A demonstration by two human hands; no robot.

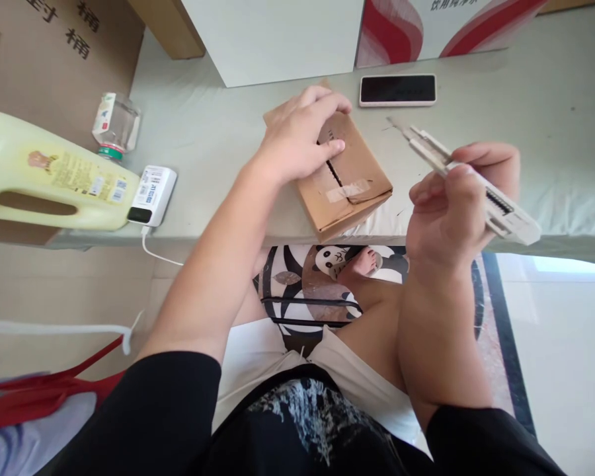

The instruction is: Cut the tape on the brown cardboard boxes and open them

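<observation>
Two hands at a small cardboard box on the table edge, one holding a utility knife.

At centre right, the right hand (pixel 449 211) grips a pale utility knife (pixel 469 178), blade out and pointing to the upper left, in the air just right of the cardboard box (pixel 344 182). The left hand (pixel 300 135) lies flat on the box's top, fingers spread over its taped seam, at upper centre. The box sits at the near edge of the table (pixel 525 125). Beyond it lies a phone (pixel 397 90); at far left, a yellow jug (pixel 39 175), a white power bank (pixel 153 196) and a small bottle (pixel 115 124).
</observation>
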